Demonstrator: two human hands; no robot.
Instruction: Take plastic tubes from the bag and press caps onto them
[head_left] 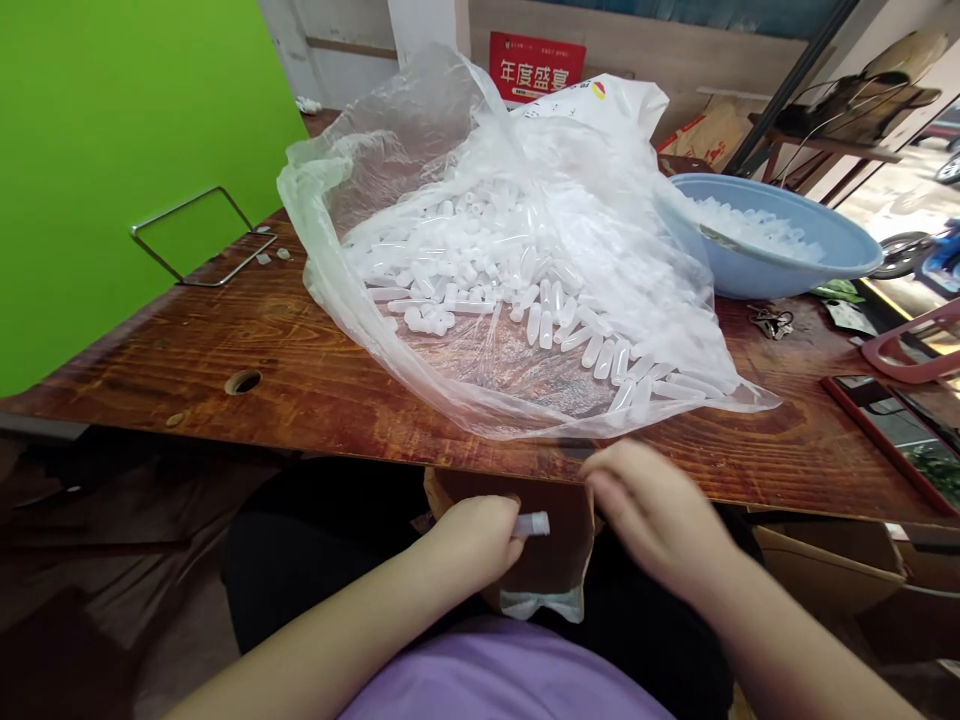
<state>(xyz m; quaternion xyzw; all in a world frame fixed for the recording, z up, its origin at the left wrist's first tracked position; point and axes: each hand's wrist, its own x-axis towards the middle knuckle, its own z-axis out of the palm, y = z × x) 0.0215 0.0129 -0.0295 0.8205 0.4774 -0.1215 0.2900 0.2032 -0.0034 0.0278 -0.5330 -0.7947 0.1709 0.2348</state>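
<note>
My left hand [480, 540] is closed around a small translucent plastic tube [532, 524], whose capped end sticks out to the right. It is over an open cardboard box [559, 540] on my lap, below the table edge. My right hand [649, 500] is blurred by motion at the table's front edge, right of the box; its fingers are curled, and whether they hold anything is hidden. A large clear plastic bag [337, 260] lies open on the wooden table [322, 370], with many white caps [469, 230] and translucent tubes [600, 355] inside.
A blue basin [780, 270] of translucent pieces stands at the right, near some keys [771, 320]. A red-edged phone [892, 430] lies at the right edge. A metal wire frame [206, 240] leans against the green panel [135, 150]. The table has a hole at left.
</note>
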